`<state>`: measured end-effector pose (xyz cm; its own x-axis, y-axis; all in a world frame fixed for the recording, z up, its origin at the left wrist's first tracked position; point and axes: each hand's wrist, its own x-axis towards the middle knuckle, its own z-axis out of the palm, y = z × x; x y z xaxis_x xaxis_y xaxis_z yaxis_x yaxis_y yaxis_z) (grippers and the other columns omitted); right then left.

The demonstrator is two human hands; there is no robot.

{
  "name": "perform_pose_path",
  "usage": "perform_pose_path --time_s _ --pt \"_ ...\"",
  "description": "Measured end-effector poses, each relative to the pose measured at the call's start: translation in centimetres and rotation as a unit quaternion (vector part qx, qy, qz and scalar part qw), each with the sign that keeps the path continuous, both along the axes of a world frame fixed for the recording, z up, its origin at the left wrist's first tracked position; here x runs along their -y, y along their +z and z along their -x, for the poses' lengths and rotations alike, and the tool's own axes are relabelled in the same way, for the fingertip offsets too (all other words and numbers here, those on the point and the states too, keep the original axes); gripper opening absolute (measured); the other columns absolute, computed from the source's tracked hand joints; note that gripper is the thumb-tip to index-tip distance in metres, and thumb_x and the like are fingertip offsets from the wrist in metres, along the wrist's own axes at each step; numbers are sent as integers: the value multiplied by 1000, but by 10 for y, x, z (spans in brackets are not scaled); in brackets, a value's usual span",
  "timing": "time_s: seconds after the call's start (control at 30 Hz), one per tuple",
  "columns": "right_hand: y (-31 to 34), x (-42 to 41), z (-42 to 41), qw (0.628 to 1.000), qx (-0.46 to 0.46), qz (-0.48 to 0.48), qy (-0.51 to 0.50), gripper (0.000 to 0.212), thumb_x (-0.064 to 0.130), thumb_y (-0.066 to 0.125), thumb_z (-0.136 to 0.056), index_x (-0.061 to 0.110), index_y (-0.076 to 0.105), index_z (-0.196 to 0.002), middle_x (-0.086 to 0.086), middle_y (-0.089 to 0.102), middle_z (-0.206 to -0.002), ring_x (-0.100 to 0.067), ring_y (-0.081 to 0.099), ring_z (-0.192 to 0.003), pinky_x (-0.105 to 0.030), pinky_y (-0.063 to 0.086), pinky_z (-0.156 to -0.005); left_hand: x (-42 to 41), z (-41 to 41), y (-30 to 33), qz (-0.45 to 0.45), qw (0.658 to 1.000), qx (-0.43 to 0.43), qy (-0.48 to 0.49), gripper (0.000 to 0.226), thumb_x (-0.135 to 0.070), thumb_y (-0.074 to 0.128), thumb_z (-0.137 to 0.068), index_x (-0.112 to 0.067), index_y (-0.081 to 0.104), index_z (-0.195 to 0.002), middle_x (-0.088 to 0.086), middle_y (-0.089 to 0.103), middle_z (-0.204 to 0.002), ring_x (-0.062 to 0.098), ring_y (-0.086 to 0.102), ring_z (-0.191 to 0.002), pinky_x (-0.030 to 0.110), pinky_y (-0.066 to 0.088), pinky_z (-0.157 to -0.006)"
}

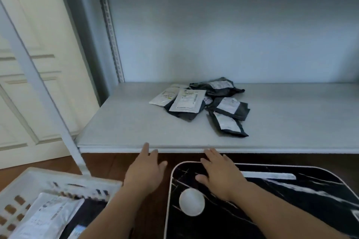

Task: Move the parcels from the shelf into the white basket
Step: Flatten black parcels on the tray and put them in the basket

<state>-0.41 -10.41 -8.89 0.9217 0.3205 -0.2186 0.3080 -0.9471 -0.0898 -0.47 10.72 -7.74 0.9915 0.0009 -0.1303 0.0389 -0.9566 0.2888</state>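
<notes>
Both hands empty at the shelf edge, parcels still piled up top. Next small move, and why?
Probably reach the right hand forward to the nearest dark parcel at the pile's front. Both it and the left hand are open and hold nothing, just short of the shelf edge. That parcel lies mostly clear of the others, and the white basket, low left, already holds some.

Head view, down toward shelf [136, 122]

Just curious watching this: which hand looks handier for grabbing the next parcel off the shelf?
Probably the right hand: the nearest parcel lies almost straight ahead of it. The left hand is farther left, nearer the white basket.
</notes>
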Motion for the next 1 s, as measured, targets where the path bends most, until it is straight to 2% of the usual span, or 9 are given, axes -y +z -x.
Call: perform_pose_path --time_s 0.27,0.37,0.47,0.6,0.67,0.73,0.8,0.9,1.0 --pt "13 120 -25 991 20 31 -129 64 52 35 -99 20 18 -152 -12 -7 -161 -27 -11 -148 -42 6 -121 111 -48 -8 -63 991 27 -113 54 -45 35 -101 -21 28 -148 6 -5 -162 24 15 -147 39 25 -117" --pt "12 131 -45 990 21 35 -133 60 51 36 -99 19 24 -149 -15 10 -158 -31 7 -147 -40 16 -118 128 -74 -11 -53 992 38 -110 52 -43 35 -100 -26 23 -148 5 -19 -159 27 27 -140 40 37 -108" --pt "7 129 -64 992 -1 45 -117 53 51 31 -100 19 37 -141 -13 43 -136 -28 38 -127 -35 34 -103 134 -107 -9 -61 993 57 -86 51 -40 34 -101 -34 19 -149 4 -31 -155 27 33 -133 38 43 -100" --pt "2 133 -79 992 33 81 -88 46 50 28 -100 21 49 -129 -8 56 -117 -25 52 -110 -33 41 -86 129 -149 -7 -86 993 57 -57 35 -39 33 -100 -33 45 -132 4 -27 -156 28 32 -129 40 43 -92" --pt "0 136 -80 992 50 90 -71 45 50 27 -101 22 53 -124 -6 59 -112 -25 55 -105 -33 39 -78 126 -166 -11 -104 993 32 -54 36 -42 31 -100 -30 50 -128 2 -24 -158 29 26 -134 41 41 -94" --pt "0 137 -80 992 68 89 -60 43 49 26 -101 23 53 -124 -5 59 -111 -24 56 -102 -31 34 -71 127 -179 -15 -114 991 15 -64 43 -43 29 -101 -28 42 -139 -3 -17 -160 28 17 -140 43 37 -101" --pt "1 137 -79 991 81 86 -60 43 47 25 -102 24 51 -128 -6 58 -113 -24 55 -102 -31 31 -70 130 -186 -16 -134 988 31 -69 48 -39 28 -102 -20 32 -146 -6 -5 -161 25 20 -141 43 36 -102" --pt "-1 138 -80 991 75 92 -68 46 46 27 -102 23 40 -140 -7 54 -122 -24 53 -109 -32 35 -76 138 -180 -15 -170 979 95 -60 41 -31 28 -103 -13 45 -136 -3 22 -157 23 44 -127 38 41 -94" --pt "-4 136 -80 990 57 98 -80 52 46 28 -102 22 29 -148 -9 50 -130 -25 49 -115 -32 40 -89 145 -151 -9 -208 964 147 -73 29 -19 36 -101 -12 57 -120 2 55 -127 22 59 -108 32 46 -84"
